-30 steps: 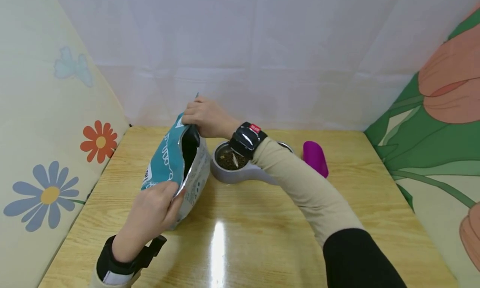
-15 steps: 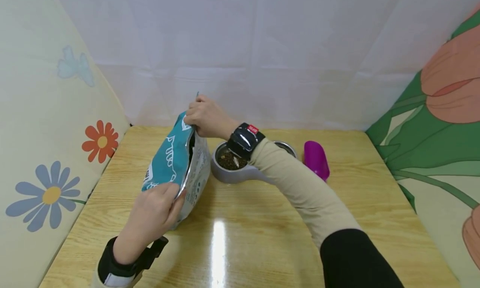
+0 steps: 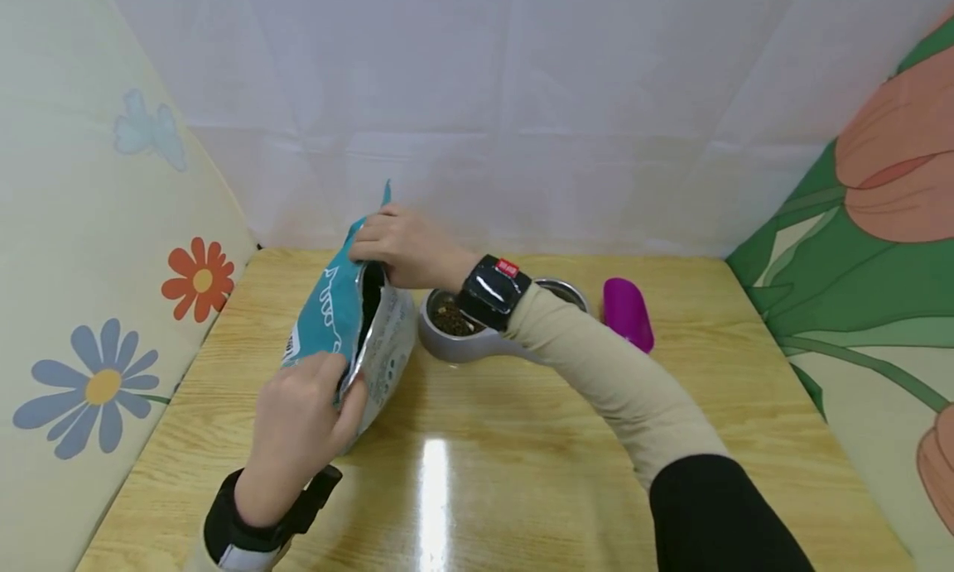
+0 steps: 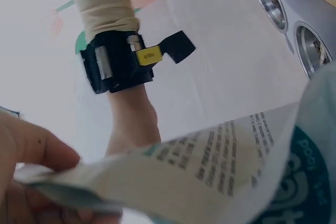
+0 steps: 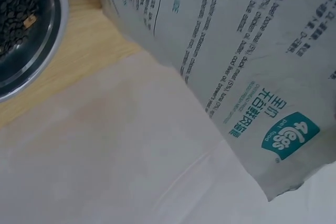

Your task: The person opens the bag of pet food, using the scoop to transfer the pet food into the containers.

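Observation:
A teal and white pet food bag (image 3: 328,307) stands on the left of the table, its top slit partly apart and dark inside. My left hand (image 3: 301,415) pinches the near end of the bag's mouth, thumb on the white side. At the far end, my right hand (image 3: 406,245) grips the top edge, and a teal corner sticks up beyond it. In the left wrist view, left fingers (image 4: 47,150) hold the rim of the bag. Printed text and a pet food logo show on the bag (image 5: 236,51) in the right wrist view; the right hand is almost wholly out of that frame.
Right of the bag sits a grey double bowl (image 3: 469,348) with dark kibble (image 3: 450,317) in its left dish; the right forearm partly covers it. A magenta scoop (image 3: 628,314) lies farther right on the wooden table (image 3: 522,473). A white sheet (image 3: 522,117) hangs behind.
The bag's mouth narrows, then parts slightly again. My right hand has shifted a little left and nearer along the rim, baring more of the far corner. My left hand keeps its pinch.

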A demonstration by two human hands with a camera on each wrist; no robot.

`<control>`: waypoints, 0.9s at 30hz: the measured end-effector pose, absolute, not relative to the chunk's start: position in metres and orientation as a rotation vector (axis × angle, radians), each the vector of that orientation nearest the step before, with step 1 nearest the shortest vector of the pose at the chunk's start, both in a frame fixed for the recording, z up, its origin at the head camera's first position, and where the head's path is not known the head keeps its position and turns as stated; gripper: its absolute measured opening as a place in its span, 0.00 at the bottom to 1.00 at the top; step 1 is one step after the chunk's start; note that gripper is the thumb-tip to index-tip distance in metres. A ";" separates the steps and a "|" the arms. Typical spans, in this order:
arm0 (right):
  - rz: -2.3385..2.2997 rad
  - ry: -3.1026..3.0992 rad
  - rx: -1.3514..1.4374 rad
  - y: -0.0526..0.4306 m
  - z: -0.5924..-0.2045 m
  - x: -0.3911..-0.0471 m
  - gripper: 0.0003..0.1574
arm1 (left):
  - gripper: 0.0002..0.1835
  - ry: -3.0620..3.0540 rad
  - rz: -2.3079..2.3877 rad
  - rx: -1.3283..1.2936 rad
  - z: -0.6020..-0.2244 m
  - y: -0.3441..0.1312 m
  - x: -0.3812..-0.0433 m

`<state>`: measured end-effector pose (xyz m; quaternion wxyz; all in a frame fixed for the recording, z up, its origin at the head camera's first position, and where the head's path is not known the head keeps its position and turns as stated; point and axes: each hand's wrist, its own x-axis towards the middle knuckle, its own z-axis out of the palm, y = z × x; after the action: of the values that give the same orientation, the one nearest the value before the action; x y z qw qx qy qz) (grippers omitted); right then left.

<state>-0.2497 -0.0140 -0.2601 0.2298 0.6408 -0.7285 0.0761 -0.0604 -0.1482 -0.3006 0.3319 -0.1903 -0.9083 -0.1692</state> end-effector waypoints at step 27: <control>0.212 -2.000 1.684 -0.016 -0.264 -0.244 0.18 | 0.12 -2.381 -0.375 -0.467 -0.295 -0.138 -0.061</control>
<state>-0.2436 -0.0161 -0.2642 0.2564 0.6204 -0.7371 0.0783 -0.0607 -0.1380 -0.2951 0.3364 -0.1793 -0.9132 -0.1439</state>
